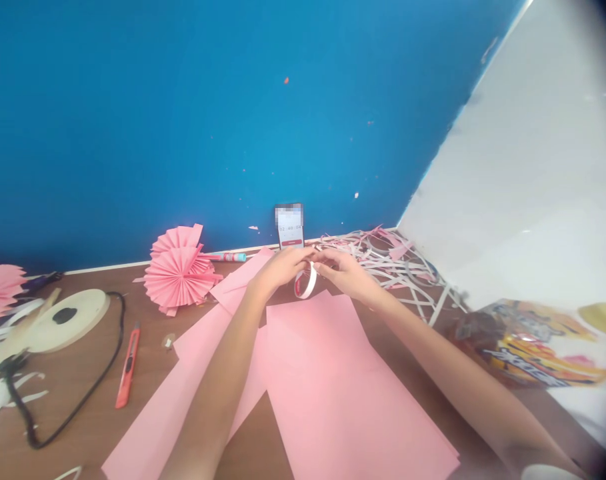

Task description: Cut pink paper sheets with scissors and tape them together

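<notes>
A roll of white tape (311,283) is held up just beyond the far edge of the pink paper sheets (327,380). My left hand (285,265) grips it from the left, fingers curled over its top. From the other side, my right hand (341,270) pinches at the roll's upper edge, and the fingertips of both hands meet there. The exact grip of the fingertips is partly hidden. More pink sheets (157,413) lie fanned out under my left forearm.
Pleated pink paper fans (180,273), a red box cutter (129,367) and a round cream disc with a black cable (73,320) are on the left. A phone (289,227) leans on the blue wall. Paper strips (403,267) and a yellow printed packet (537,347) lie to the right.
</notes>
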### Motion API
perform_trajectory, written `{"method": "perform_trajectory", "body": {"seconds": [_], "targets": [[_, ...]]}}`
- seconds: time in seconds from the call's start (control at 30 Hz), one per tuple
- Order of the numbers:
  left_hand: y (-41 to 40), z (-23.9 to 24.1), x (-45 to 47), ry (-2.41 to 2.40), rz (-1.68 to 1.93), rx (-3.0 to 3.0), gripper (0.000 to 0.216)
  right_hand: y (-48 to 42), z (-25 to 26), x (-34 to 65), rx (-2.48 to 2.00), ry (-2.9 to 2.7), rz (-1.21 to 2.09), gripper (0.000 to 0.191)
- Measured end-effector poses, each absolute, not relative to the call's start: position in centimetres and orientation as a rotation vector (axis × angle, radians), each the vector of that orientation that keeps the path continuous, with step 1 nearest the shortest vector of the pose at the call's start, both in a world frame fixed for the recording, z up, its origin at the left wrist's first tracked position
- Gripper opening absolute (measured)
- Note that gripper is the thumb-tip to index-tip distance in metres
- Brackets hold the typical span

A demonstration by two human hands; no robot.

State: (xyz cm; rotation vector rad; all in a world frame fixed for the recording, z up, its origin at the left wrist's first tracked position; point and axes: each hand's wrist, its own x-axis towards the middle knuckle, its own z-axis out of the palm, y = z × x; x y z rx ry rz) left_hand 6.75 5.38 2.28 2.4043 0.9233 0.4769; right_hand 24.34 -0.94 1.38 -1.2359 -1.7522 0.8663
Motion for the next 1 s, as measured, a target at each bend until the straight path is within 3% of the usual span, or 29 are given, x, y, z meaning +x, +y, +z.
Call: {"method": "perform_trajectory", "body": {"seconds": [0.2, 0.47, 0.67, 0.87, 1.0], "targets": [[5.6, 2.2, 6.4, 0.917, 0.454, 2.348, 0.023, -0.9, 1.4, 24.3, -1.228, -1.679, 0.903, 0.015], [5.0, 2.6, 6.4, 0.914, 0.514, 2.364, 0.032, -1.1, 1.9, 24.5, -1.188, -1.416, 0.889, 0.013], [5.3, 2.2, 6.2, 1.007, 0.502, 2.377, 0.048, -1.1, 1.9, 24.6, -1.213, -1.352, 0.872, 0.047], [5.4, 1.8, 6.2, 1.028, 0.584, 2.286, 0.051, -0.8, 1.0, 24.0, -1.235, -1.525, 1.117, 0.028], [5.6, 1.9, 6.2, 0.989, 0.594, 2.237, 0.042, -0.8, 1.3, 24.0, -1.203, -1.552, 1.045, 0.020]]}}
